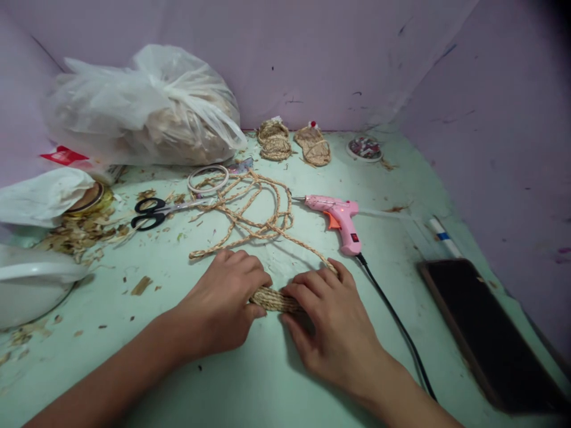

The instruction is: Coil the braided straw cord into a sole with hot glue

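Note:
A small woven straw piece [277, 299] lies between my two hands near the front middle. My left hand [227, 297] pinches its left end between thumb and fingers. Curled over its right end is my right hand [328, 315], which hides part of it. A braided straw cord [263, 229] lies in loose loops beyond the hands, and one strand runs down to the fingers of my right hand. The pink glue gun [334, 211] rests on its side to the right of the loops, nozzle pointing left.
Black-handled scissors [154, 211] and a tape ring [208, 179] lie left. Behind are a stuffed plastic bag [151, 113], two small woven slippers [274, 139] and a dish [364, 148]. A phone [486, 333] and black cable [397, 324] lie right.

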Tool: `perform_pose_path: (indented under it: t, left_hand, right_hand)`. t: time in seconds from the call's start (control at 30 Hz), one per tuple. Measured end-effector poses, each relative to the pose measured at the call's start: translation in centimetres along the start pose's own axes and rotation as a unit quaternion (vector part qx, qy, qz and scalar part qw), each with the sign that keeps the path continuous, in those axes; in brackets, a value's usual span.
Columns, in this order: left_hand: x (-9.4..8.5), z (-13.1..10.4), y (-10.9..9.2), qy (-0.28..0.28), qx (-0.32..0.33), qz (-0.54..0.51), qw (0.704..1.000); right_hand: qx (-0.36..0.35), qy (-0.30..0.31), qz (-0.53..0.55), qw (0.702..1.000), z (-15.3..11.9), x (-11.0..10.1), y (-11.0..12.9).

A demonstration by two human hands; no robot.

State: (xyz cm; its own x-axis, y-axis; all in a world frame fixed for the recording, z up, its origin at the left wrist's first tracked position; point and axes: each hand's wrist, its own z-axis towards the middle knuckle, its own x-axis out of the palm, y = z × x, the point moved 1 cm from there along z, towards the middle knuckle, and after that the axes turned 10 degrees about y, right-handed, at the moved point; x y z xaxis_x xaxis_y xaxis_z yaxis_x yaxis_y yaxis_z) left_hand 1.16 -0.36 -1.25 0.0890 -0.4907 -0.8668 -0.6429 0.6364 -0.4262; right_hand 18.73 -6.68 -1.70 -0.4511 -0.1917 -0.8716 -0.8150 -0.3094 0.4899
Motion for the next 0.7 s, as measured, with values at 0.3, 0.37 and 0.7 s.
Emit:
perform_pose_path:
  t: [0.3, 0.37, 0.7]
  left_hand:
    - [0.2, 0.7, 0.2, -0.043, 0.077, -0.028, 0.996]
    - [-0.1, 0.9, 0.5, -0.034, 0.091, -0.024, 0.995]
    - [-1.0, 1.1, -0.1, 0.029, 0.078, 0.032, 0.996]
  right_hand:
    - [-0.057, -0.015, 0.051, 0.997, 0.3, 0.6, -0.4]
    - [-0.068, -0.014, 0.047, 0.996, 0.4, 0.6, -0.5]
    - [-0.069, 0.003, 0.025, 0.997, 0.6, 0.5, -0.6]
